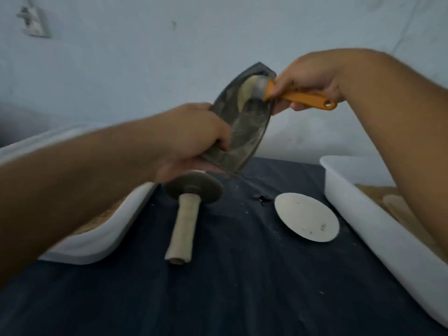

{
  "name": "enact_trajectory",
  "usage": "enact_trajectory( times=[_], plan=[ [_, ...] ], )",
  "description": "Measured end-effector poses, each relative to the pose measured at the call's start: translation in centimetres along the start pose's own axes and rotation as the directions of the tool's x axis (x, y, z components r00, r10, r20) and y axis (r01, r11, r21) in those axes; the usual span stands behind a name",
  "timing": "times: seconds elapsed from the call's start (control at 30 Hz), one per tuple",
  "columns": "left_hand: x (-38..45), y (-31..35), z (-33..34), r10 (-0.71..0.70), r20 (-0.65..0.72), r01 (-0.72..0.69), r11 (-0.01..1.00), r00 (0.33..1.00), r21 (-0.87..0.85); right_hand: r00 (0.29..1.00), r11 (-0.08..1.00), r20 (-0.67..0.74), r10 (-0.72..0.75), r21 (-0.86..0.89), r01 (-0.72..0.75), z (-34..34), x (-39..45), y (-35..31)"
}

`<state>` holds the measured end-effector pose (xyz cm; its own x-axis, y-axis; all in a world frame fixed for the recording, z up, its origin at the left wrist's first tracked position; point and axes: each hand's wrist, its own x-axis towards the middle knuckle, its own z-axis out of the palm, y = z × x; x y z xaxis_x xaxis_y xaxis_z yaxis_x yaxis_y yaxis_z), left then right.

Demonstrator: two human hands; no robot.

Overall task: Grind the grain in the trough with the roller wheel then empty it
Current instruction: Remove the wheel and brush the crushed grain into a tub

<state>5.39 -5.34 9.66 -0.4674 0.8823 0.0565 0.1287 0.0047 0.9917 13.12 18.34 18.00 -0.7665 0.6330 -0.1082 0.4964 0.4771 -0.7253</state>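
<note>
Both hands grip: left [191, 141] trough [242, 122], right [308, 81] brush [300, 97].

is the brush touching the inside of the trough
Touching. The head view shows the bristles of the brush bent against the inner surface of the tilted trough, near its upper end, with no gap.

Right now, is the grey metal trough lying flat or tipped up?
Tipped up: the left hand holds the grey metal trough steeply tilted above the dark cloth.
</note>
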Motion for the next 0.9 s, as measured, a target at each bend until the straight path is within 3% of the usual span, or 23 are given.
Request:
enact_trajectory(
  times=[0.2, 0.53, 0.9],
  plan=[
    [2.5, -3.7, 7.5, -0.156, 0.052, 0.164, 0.938, 0.986, -0.304, 0.991, 0.993, -0.064, 0.118, 0.014, -0.117, 0.7, 1.7, 6.5],
    [3.9, -12.7, 9.9, -0.293, -0.046, 0.260, 0.901, 0.955, -0.347, 0.980, 0.981, -0.042, 0.194, 0.022, -0.193, 7.8, 6.4, 13.5],
    [5.6, -14.9, 9.4, -0.322, -0.085, 0.274, 0.896, 0.943, -0.349, 0.983, 0.980, -0.065, 0.171, 0.115, -0.162, 9.6, 8.0, 15.0]
  ],
)
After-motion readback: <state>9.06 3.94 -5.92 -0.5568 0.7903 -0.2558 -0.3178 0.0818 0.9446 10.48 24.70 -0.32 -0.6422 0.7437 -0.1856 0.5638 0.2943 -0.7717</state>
